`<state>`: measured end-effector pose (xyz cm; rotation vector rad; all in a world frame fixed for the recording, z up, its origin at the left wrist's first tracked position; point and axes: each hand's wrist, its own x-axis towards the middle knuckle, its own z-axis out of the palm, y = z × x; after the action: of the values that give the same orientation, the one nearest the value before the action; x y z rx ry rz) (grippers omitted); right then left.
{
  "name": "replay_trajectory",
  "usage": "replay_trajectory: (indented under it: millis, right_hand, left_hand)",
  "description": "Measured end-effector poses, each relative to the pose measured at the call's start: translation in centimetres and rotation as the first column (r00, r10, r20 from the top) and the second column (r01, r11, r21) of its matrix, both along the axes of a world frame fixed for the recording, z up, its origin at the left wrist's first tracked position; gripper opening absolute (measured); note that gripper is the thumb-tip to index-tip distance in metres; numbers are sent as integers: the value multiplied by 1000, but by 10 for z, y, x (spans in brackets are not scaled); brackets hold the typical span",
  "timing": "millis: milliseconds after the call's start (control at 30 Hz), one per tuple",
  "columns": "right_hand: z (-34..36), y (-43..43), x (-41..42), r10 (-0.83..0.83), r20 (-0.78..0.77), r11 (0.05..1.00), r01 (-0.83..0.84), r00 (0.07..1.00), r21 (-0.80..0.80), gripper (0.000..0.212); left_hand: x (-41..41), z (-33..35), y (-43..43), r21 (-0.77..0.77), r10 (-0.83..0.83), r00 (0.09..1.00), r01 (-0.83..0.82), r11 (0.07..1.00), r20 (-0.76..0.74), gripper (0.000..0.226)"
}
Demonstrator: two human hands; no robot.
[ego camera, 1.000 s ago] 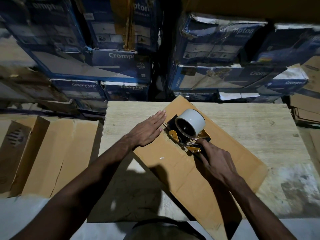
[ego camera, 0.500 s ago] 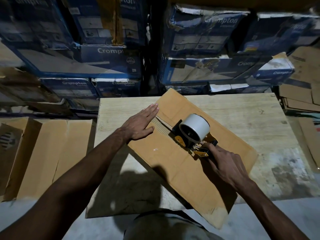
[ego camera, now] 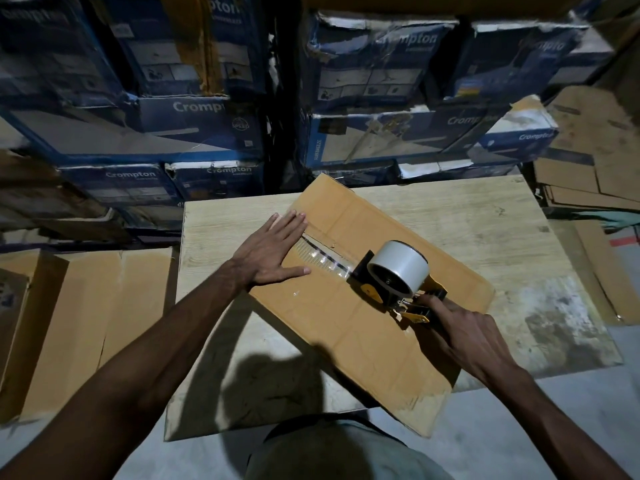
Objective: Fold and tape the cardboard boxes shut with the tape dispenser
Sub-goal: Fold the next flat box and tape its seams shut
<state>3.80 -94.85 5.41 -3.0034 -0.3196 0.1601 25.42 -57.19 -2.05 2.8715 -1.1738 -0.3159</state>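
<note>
Head view, looking down on a wooden table point(ego camera: 450, 216). Across it, diagonally, a flattened box point(ego camera: 346, 327), lying flat, near corner jutting past the front edge.

Pressing down on the box's far-left part with the left hand point(ego camera: 273, 254): fingers straight and close together, thumb splayed out, nothing gripped.

Gripping the dispenser point(ego camera: 398, 278) by its handle with the right hand point(ego camera: 464, 330), fingers curled round it. Sitting on the box, right of middle, white roll uppermost.

From the left fingertips to the dispenser, a strip of clear tape point(ego camera: 325, 263) laid along the box, glinting.

Behind the table, stacked blue cartons point(ego camera: 194, 133) printed "Crompton". To the left, flat brown cardboard point(ego camera: 104, 306); to the right, more sheets point(ego camera: 595, 174) in a pile.
</note>
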Motion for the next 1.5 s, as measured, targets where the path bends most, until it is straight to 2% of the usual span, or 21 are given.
replay_trajectory:
  millis: [167,267,433,567,767,1000,1333,1500]
  right_hand:
    - [-2,-3,0,14,21,1000,-14,1000,6,57]
    - [-2,-5,0,18,21,1000,-18,1000,11,52]
    - [-6,-7,-1,9,0,1000,-9,1000,18,56]
    - [-9,-8,-1,17,-39,1000,-17,999,-4,57]
    - [-7,-9,-2,23,-20,999,-22,1000,27,54]
    - [0,-28,-26,7,-36,1000,-8,999,-25,64]
    - [12,-73,-85,-92,-61,993,87,994,-83,62]
    - [10,-70,-84,-66,-46,993,62,997,-99,69]
  left_hand:
    - [-37,-4,-43,-24,-82,992,80,996,-93,113]
    - [-56,-5,-65,-39,-147,985,144,989,-95,110]
    - [-80,-8,-95,-78,-244,964,236,968,-104,106]
    - [-81,-11,-97,-121,-243,966,231,965,-91,96]
    - [-82,-9,-96,-126,-254,965,245,961,-62,95]
    - [-81,-10,-94,-81,-243,967,237,968,-74,97]
    - [-80,-13,-92,-90,-260,964,254,963,-61,98]
    - [-81,-12,-94,-78,-262,963,256,963,-71,102]
